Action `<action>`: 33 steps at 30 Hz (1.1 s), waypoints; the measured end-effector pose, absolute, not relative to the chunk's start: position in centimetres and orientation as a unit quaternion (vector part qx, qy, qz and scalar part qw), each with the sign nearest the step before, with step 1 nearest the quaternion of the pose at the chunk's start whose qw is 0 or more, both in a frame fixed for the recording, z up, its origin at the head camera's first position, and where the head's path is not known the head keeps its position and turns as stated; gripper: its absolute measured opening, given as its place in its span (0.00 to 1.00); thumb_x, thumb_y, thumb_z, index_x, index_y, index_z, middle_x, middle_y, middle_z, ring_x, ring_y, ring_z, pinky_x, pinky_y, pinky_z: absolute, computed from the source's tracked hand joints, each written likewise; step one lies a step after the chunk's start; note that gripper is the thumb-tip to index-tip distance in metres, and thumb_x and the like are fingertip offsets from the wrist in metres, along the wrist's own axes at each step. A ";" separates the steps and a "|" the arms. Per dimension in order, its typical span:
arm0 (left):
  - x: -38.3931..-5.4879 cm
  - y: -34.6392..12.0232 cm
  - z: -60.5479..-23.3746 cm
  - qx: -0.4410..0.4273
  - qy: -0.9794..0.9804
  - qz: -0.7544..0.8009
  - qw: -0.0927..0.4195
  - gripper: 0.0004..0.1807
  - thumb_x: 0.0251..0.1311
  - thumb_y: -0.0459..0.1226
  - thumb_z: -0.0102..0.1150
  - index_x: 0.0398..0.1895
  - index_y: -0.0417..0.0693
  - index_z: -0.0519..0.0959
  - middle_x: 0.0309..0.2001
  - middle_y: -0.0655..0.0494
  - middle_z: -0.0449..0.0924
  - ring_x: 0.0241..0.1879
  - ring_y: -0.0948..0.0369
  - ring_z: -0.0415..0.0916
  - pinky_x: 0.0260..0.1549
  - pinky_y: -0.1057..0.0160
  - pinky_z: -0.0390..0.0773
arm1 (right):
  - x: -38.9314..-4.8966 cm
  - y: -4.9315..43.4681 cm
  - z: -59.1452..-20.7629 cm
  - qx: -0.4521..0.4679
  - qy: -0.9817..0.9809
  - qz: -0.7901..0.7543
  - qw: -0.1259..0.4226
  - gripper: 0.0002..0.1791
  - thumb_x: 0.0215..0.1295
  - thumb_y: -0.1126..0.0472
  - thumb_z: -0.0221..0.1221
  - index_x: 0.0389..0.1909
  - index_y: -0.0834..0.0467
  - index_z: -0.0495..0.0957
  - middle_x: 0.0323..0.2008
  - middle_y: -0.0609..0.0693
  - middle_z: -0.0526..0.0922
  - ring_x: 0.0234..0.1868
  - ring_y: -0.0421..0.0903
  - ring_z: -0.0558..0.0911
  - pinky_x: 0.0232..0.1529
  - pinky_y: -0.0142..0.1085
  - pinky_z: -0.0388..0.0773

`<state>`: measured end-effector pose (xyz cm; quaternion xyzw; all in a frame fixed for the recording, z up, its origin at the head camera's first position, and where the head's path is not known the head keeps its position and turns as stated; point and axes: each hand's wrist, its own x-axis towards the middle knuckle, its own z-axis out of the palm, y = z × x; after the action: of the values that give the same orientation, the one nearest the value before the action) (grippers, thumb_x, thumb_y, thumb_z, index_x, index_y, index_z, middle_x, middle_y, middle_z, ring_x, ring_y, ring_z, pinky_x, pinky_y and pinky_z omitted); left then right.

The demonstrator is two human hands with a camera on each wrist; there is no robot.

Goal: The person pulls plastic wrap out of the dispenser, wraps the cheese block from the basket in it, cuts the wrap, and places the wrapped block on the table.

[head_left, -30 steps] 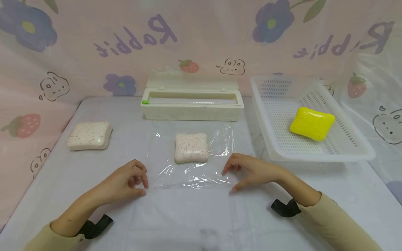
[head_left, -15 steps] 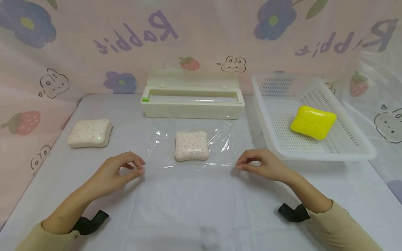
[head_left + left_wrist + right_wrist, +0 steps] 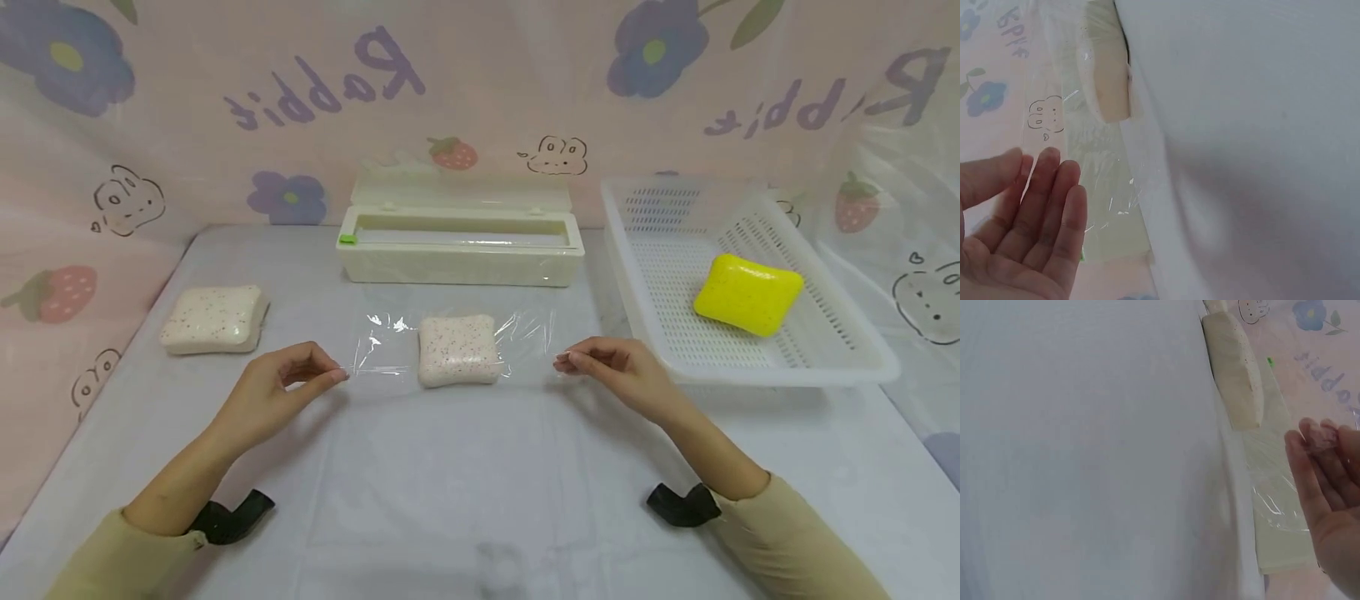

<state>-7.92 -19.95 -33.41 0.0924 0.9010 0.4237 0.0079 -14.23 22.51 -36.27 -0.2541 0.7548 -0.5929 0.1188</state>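
A sheet of clear cling film [image 3: 384, 337] lies under a pillow-shaped white speckled block [image 3: 457, 350] that looks like a bar of soap. The left hand [image 3: 273, 396] pinches the film's near left corner between thumb and forefinger. At the near right corner, the right hand [image 3: 637, 379] pinches the film with its fingertips, where a crumpled bit of film [image 3: 1322, 436] shows in the right wrist view. Both corners are raised off the table, and the near edge is drawn up close to the block's front. In the left wrist view the other fingers [image 3: 1066, 219] are loosely bent.
A cream cling film dispenser [image 3: 459, 265] with its lid up stands behind the block. Another speckled block [image 3: 213, 321] sits at the left. A white perforated basket [image 3: 772, 371] on the right holds a yellow block [image 3: 748, 293]. A patterned curtain [image 3: 480, 92] encloses the table.
Both hands have gone from hovering beside the film to pinching its near corners. They have lifted the near edge and carried it away from the person, toward the block, which stays put.
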 end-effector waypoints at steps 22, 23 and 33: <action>-11.2 -17.6 -35.3 -0.024 0.824 0.561 0.069 0.13 0.75 0.39 0.39 0.49 0.34 0.61 0.33 0.42 0.84 0.29 0.59 0.85 0.34 0.64 0.84 | -16.1 19.5 -36.8 -0.054 0.784 -0.592 0.179 0.18 0.73 0.61 0.49 0.49 0.75 0.71 0.24 0.47 0.82 0.24 0.40 0.84 0.29 0.34 0.83; -11.3 -17.5 -35.3 -0.032 0.831 0.551 0.068 0.13 0.74 0.38 0.39 0.49 0.35 0.61 0.31 0.43 0.84 0.28 0.58 0.84 0.32 0.64 0.84 | -16.1 19.5 -36.8 -0.045 0.789 -0.585 0.182 0.18 0.73 0.61 0.49 0.49 0.74 0.71 0.23 0.48 0.82 0.23 0.40 0.84 0.28 0.34 0.83; -11.3 -17.4 -35.1 -0.055 0.856 0.503 0.105 0.12 0.73 0.35 0.39 0.48 0.31 0.64 0.23 0.49 0.83 0.21 0.61 0.82 0.24 0.66 0.82 | -15.7 19.2 -36.7 -0.016 0.784 -0.570 0.246 0.17 0.73 0.63 0.47 0.46 0.76 0.71 0.18 0.49 0.81 0.21 0.42 0.84 0.26 0.33 0.83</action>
<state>-11.31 -17.43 -35.07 -0.0546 0.8563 0.5026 0.1055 -15.68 19.24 -36.70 -0.0155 0.7836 -0.5703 0.2461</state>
